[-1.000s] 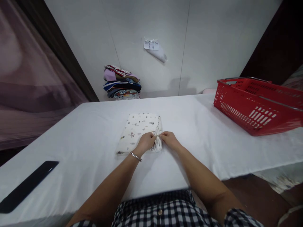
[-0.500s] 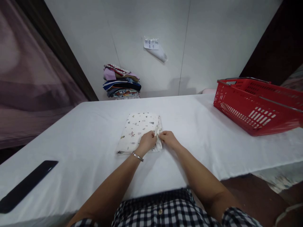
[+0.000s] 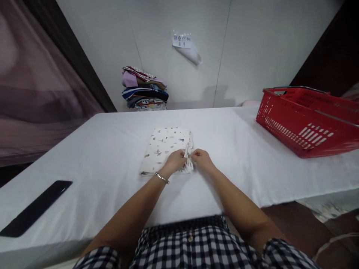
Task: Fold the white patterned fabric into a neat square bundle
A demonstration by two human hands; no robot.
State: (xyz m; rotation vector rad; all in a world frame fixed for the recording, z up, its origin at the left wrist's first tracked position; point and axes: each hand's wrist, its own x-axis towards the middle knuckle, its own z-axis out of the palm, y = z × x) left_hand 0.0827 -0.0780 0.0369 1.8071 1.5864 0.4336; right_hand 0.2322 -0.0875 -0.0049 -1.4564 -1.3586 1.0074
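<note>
A white cloth [image 3: 165, 144] with small printed figures lies folded into a flat, many-layered rectangle on the white-covered table [image 3: 106, 160]. Its layered edges face right, partly hidden by my fingers. My left hand [image 3: 176, 160], with a silver bracelet at the wrist, rests over the cloth's near right part and pinches some of the layers. Just across from it, my right hand [image 3: 201, 157] comes in from the right with its fingertips pinched together on the layered edge.
A red plastic basket [image 3: 297, 123] stands at the right of the table. A dark flat strip [image 3: 37, 207] lies at the left front. Behind the table's far edge rises a pile of folded fabrics [image 3: 144, 89], and a paper note [image 3: 182, 41] hangs on the wall.
My fingers have shifted slightly among the layers at the cloth's right edge, both hands staying there. The whole view has tilted a little, so the table appears higher.
</note>
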